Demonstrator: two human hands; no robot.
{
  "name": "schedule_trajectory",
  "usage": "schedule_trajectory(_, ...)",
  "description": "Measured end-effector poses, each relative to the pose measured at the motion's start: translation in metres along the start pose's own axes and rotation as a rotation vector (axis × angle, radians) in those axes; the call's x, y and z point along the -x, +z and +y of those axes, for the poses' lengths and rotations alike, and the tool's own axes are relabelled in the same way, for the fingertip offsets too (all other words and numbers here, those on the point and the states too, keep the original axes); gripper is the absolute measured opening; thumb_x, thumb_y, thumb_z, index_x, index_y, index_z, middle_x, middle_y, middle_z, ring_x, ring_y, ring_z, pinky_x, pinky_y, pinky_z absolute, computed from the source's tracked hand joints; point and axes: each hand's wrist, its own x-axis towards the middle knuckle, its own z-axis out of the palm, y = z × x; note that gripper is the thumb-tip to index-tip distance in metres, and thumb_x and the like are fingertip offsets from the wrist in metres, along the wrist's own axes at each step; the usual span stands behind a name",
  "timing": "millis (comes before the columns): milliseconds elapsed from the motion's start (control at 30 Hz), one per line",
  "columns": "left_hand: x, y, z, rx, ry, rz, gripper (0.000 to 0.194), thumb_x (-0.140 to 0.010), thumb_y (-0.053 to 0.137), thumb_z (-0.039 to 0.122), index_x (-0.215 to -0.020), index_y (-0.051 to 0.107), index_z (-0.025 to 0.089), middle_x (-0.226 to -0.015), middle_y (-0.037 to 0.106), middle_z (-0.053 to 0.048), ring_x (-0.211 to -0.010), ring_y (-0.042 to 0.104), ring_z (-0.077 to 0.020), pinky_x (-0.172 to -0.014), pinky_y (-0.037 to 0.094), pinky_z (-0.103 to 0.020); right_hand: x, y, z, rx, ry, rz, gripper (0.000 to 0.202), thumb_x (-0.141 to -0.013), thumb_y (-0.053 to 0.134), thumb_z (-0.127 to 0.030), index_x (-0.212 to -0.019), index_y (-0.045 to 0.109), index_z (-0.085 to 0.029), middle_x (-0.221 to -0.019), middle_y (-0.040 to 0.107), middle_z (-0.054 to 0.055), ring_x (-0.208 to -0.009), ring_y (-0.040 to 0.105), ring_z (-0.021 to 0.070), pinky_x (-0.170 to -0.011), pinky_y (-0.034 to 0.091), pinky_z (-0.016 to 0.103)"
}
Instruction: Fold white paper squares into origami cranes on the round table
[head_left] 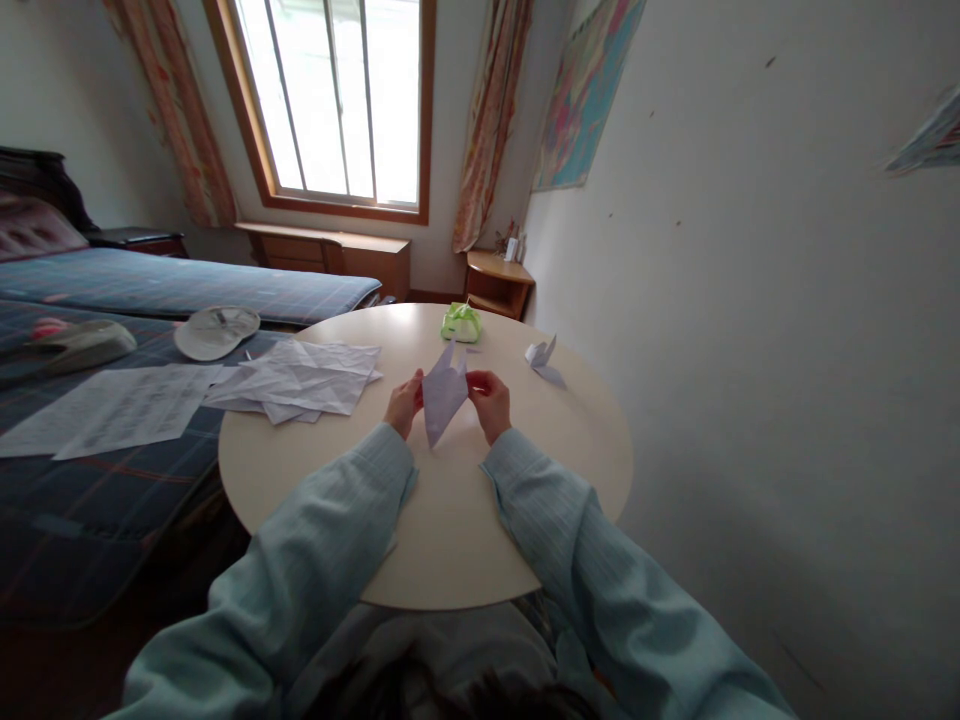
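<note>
A folded white paper figure (445, 395), pointed at the bottom and with two upright points on top, is held up over the round table (450, 545). My left hand (406, 403) grips its left edge, fingers closed. On the opposite edge, my right hand (491, 402) pinches the paper between thumb and fingers. Behind it lies a green and white tissue pack (460, 323). To the right of my hands sits another folded paper figure (543, 358), with raised points like a bird.
Crumpled white sheets (307, 378) are heaped on the table's left side. A printed sheet (124, 408) and a pale cap (217, 332) lie on the bed (97, 510). The white wall (750, 350) stands close on the right. A small corner shelf (499, 268) is beyond the table.
</note>
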Motion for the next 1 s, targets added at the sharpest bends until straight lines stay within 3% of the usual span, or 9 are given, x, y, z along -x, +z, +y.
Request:
schedule_trajectory(200,0.004,0.001,0.002,-0.105,0.054,-0.025,0.041,-0.046,0.068,0.044,-0.073,0.063,0.014,-0.064,0.062,-0.001,-0.060,0.054,-0.0111,-0.054,0.039,-0.021,-0.001,0.001,0.003,-0.032,0.086,-0.066,0.019,-0.060,0.056,-0.031,-0.071,0.059,-0.016,-0.068,0.062,0.000,-0.065,0.055,0.0117,-0.064,0.044,0.026)
schedule_trajectory(367,0.010,0.003,0.008,-0.159,0.073,-0.022,0.045,-0.041,0.073,0.036,-0.080,0.063,0.015,-0.070,0.062,-0.002,-0.061,0.054,-0.0118,-0.060,0.041,-0.024,0.001,0.004,0.001,-0.131,0.203,-0.126,0.038,-0.069,0.043,-0.048,-0.070,0.059,-0.014,-0.066,0.061,0.002,-0.062,0.055,0.0112,-0.062,0.044,0.025)
schedule_trajectory(500,0.013,0.006,0.010,-0.210,0.088,-0.017,0.052,-0.039,0.075,0.032,-0.086,0.061,0.014,-0.074,0.061,-0.003,-0.064,0.054,-0.0131,-0.062,0.042,-0.026,0.000,0.003,0.005,-0.088,0.130,-0.171,0.025,-0.059,0.058,-0.039,-0.069,0.058,-0.016,-0.066,0.060,-0.001,-0.064,0.054,0.0116,-0.065,0.043,0.025)
schedule_trajectory(633,0.015,0.008,0.010,-0.216,0.109,-0.031,0.054,-0.040,0.075,0.029,-0.088,0.058,0.013,-0.075,0.060,-0.003,-0.066,0.054,-0.0129,-0.064,0.043,-0.027,-0.001,0.002,0.010,-0.091,0.108,-0.179,0.020,-0.057,0.060,-0.033,-0.067,0.056,-0.016,-0.064,0.059,-0.002,-0.064,0.053,0.0117,-0.065,0.043,0.025)
schedule_trajectory(1000,0.010,0.006,0.006,-0.225,0.030,-0.103,0.058,-0.038,0.075,0.028,-0.091,0.057,0.014,-0.072,0.059,-0.001,-0.062,0.053,-0.0115,-0.059,0.042,-0.024,0.001,0.003,0.007,-0.102,0.068,-0.239,0.023,-0.058,0.058,-0.038,-0.067,0.052,-0.018,-0.063,0.057,-0.003,-0.062,0.052,0.0117,-0.065,0.043,0.027)
